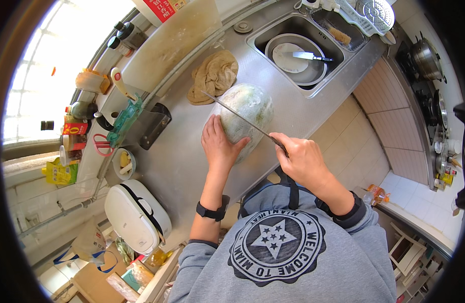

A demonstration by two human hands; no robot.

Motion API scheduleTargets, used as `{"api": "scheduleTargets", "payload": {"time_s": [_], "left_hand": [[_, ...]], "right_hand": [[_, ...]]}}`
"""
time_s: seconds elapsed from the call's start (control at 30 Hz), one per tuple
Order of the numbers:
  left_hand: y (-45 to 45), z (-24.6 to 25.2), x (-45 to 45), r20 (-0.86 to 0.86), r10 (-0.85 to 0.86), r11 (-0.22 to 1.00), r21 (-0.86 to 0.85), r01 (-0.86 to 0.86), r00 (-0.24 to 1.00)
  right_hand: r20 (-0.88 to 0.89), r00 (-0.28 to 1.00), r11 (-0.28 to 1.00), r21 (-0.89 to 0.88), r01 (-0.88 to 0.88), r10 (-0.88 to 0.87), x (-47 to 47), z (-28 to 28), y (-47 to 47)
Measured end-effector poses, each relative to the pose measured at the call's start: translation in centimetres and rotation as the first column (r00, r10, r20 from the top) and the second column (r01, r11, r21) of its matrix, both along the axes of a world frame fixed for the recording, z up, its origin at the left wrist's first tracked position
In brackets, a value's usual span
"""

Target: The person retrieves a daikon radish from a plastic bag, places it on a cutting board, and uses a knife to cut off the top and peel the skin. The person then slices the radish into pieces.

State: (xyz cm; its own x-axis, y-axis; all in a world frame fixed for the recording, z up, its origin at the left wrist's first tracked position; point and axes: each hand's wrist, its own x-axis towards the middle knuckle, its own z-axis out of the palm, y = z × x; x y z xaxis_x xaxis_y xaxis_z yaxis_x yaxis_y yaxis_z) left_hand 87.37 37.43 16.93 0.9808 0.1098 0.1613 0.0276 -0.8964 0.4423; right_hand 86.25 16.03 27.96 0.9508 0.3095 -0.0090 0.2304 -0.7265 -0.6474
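A large pale-green winter melon point(258, 104) lies on the stainless-steel counter point(179, 166) in front of me. My left hand point(220, 146) holds its near left side, thumb and fingers spread over the rind. In my right hand point(302, 157) is the handle of a long kitchen knife point(243, 116), with the fist closed around it. The blade is seen almost edge-on and runs across the top of the melon. Whether its edge touches the rind I cannot tell. The knife's tip reaches over a crumpled tan cloth point(217, 72) behind the melon.
Back right, a sink point(257, 41) holds a metal basin point(272, 43) with a plate and another knife. Left stand a teal knife rack point(124, 121), a small bowl point(131, 172) with food pieces and a white appliance point(130, 219). The counter's front edge runs close to me.
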Motion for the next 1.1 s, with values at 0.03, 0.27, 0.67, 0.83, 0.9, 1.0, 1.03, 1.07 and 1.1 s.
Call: {"api": "scheduleTargets", "payload": {"time_s": [0.03,0.27,0.67,0.83,0.9,1.0,1.03,1.07,1.1], "left_hand": [[0.0,0.0,0.0,0.004,-0.001,1.000,0.003,0.001,1.000],[0.1,0.0,-0.1,-0.011,-0.004,1.000,-0.004,0.004,1.000],[0.6,0.9,1.1,-0.163,-0.043,0.999,0.017,0.047,0.986],[0.6,0.1,0.8,-0.128,-0.053,0.998,0.021,0.056,0.990],[0.5,-0.1,0.7,-0.118,-0.051,0.998,0.025,0.054,0.992],[0.4,-0.2,0.7,-0.121,-0.049,0.998,0.023,0.052,0.991],[0.4,-0.1,0.8,-0.108,-0.051,0.999,0.011,0.052,0.993],[0.3,-0.1,0.7,-0.116,-0.049,0.998,0.027,0.053,0.992],[0.2,0.0,0.6,-0.111,-0.048,0.998,0.034,0.052,0.993]], "right_hand": [[-0.003,1.000,1.000,-0.005,-0.001,0.001,0.0,0.0,0.0],[-0.019,1.000,1.000,-0.018,-0.010,0.009,0.4,0.1,0.1],[-0.051,0.998,0.970,-0.238,-0.045,0.034,0.7,0.3,1.3],[-0.086,0.996,0.968,-0.250,-0.015,-0.007,1.4,0.8,1.2],[-0.098,0.995,0.962,-0.270,-0.023,-0.004,1.5,1.0,1.4],[-0.119,0.993,0.951,-0.304,-0.051,0.016,2.0,1.3,1.8],[-0.116,0.993,0.948,-0.313,-0.059,0.023,2.2,1.4,2.0],[-0.128,0.992,0.947,-0.314,-0.059,0.019,2.4,1.4,2.2],[-0.134,0.991,0.948,-0.312,-0.057,0.016,2.5,1.5,2.4]]}}
